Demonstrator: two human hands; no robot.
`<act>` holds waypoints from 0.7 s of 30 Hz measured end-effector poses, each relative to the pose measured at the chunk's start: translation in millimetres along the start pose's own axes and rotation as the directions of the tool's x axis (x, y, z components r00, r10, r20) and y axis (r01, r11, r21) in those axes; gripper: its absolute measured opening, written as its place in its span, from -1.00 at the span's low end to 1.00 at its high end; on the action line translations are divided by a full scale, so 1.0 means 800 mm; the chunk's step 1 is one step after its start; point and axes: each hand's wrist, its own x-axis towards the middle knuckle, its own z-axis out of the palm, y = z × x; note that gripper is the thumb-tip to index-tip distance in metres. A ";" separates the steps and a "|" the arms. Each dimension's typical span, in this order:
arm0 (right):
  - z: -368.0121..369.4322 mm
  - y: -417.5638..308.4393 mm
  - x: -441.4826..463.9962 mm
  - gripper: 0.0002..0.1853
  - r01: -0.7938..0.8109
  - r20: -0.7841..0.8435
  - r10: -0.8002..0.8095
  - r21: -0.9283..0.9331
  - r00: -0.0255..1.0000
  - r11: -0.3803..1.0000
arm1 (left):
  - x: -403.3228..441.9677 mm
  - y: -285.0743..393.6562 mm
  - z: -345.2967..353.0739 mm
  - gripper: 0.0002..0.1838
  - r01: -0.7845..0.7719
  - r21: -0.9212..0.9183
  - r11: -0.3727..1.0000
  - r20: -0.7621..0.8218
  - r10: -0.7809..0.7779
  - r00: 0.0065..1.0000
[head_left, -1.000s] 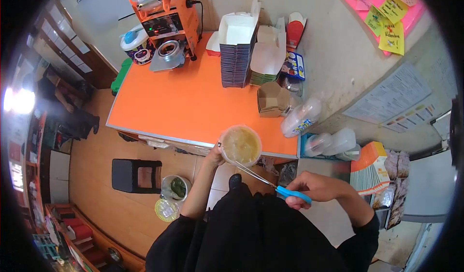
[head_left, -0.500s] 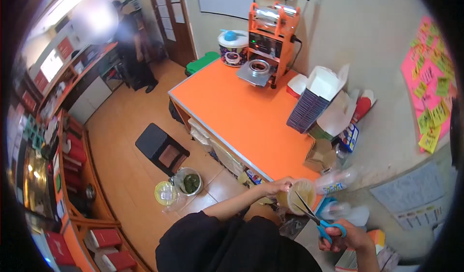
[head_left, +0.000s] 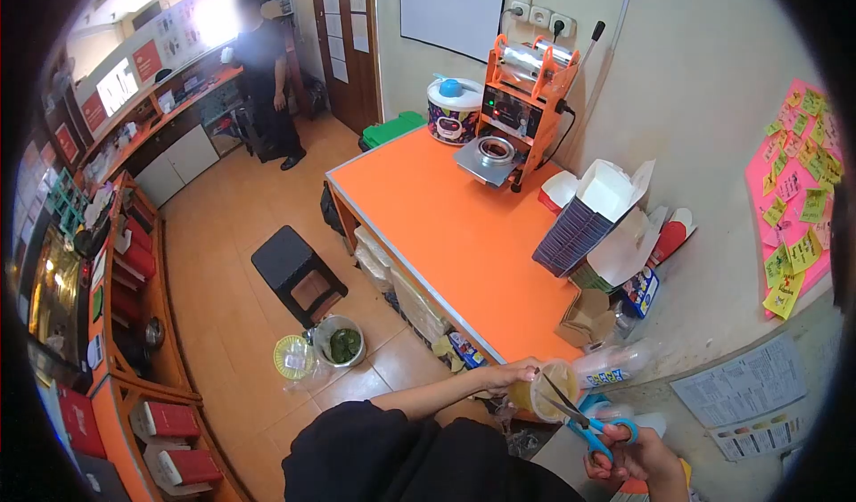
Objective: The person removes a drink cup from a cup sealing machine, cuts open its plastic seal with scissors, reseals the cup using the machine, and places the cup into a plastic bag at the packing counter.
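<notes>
A clear round cup holds a pale yellowish content, and my left hand is closed round its left side near the table's front corner. Blue-handled scissors are in my right hand, with fingers at the handle loops. Their blades stand apart and point up and left, in front of the cup's rim. Whether the blades touch the cup I cannot tell. Beyond the cup lies a sleeve of clear plastic cups.
The orange table carries a sealing machine, a patterned tub, stacked boxes and a brown carton. A black stool and a white bucket stand on the floor. A person stands at the far counter.
The view has swung left and up, bringing the person and far counter into fuller sight. The scissors' blades, closer together at first, are now spread. Both hands keep their holds.
</notes>
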 end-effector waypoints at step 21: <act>0.117 -0.110 -0.102 -0.76 -0.146 0.070 -0.742 -0.964 0.667 -0.222 | 0.016 -0.014 0.010 0.12 -0.034 -0.065 0.997 -0.004 0.034 0.999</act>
